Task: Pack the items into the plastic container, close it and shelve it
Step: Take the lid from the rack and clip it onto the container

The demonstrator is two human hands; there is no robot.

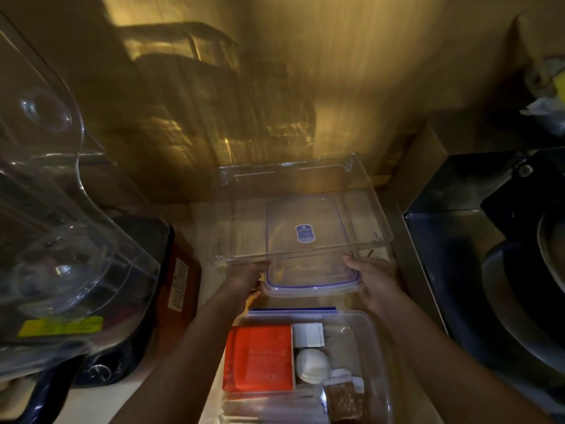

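Both hands' grip, left hand (pixel 244 278) and right hand (pixel 377 281), holds lid (pixel 308 255); plastic container (pixel 360 341) packed, unclosed, unshelved.

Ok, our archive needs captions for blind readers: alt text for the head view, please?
Two hands, left and right, hold a clear lid under a clear shelf. Nearer the camera sits an open container holding an orange box and a white ball.

Plastic container (pixel 308 362) cut off at bottom edge; left hand (pixel 247 278) fingertips hidden under lid (pixel 308 258).
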